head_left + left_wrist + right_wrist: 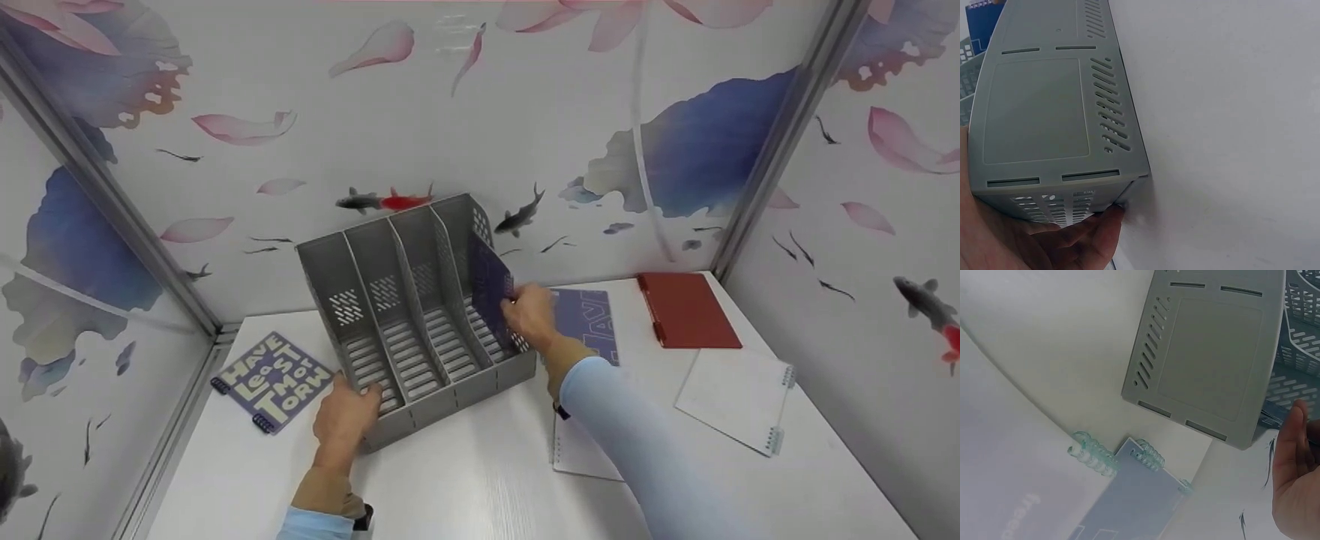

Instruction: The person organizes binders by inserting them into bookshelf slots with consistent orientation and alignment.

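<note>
A grey file organizer (435,397) with several upright compartments stands at an angle on the table. My left hand (346,420) grips its near left corner, thumb over the front wall. The left wrist view shows the fingers of that hand against the slotted side, low by the tabletop. In the rightmost compartment stands a dark blue notebook (489,281). My right hand (532,315) pinches its near edge above the organizer's right wall. In the right wrist view, the organizer's front (1207,360) hides most of that notebook.
Left of the organizer lies a blue notebook with large lettering (274,382). On the right lie another blue notebook (585,322), a white spiral notebook (589,450) partly under my right arm, a red notebook with a pen (690,309) and a clear-covered notebook (739,397). Patterned panels enclose the table.
</note>
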A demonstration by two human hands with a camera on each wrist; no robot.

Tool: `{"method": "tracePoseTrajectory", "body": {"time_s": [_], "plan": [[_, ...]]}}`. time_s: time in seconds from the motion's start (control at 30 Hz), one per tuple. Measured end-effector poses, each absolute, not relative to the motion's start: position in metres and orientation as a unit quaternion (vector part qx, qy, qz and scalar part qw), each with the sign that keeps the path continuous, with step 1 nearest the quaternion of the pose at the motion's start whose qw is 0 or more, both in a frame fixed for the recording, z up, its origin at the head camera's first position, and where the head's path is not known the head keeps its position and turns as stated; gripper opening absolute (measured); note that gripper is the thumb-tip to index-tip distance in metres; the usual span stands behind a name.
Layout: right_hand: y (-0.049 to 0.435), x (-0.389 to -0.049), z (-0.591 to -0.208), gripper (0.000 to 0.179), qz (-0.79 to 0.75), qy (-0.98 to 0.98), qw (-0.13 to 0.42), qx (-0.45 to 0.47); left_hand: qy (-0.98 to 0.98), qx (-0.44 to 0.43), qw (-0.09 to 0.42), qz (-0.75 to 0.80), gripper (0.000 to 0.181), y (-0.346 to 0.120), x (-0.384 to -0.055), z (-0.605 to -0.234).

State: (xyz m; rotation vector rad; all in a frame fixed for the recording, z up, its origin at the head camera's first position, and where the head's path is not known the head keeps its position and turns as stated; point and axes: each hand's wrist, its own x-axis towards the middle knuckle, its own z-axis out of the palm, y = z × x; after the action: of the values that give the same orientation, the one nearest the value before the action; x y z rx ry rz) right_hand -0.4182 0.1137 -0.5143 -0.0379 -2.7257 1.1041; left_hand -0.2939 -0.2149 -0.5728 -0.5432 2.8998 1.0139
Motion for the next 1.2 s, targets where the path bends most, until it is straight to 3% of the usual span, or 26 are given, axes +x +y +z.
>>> {"method": "tracePoseTrajectory", "body": {"time_s": [0.23, 0.9, 1.2], "plan": [[0.114, -0.421, -0.514, 0.027, 0.367, -0.921, 0.126, -0.043, 0.93, -0.171, 0.018, 0.325, 0.089, -0.21, -0.294, -0.574], [0.135, -0.424, -0.506, 0.038, 0.493, -0.869, -0.027, -0.021, 0.93, -0.172, 0.025, 0.323, 0.09, -0.204, -0.292, -0.576], [0.164, -0.427, -0.495, 0.034, 0.494, -0.869, -0.013, -0.029, 0.931, -0.17, 0.018, 0.322, 0.095, -0.215, -0.292, -0.573]]}}
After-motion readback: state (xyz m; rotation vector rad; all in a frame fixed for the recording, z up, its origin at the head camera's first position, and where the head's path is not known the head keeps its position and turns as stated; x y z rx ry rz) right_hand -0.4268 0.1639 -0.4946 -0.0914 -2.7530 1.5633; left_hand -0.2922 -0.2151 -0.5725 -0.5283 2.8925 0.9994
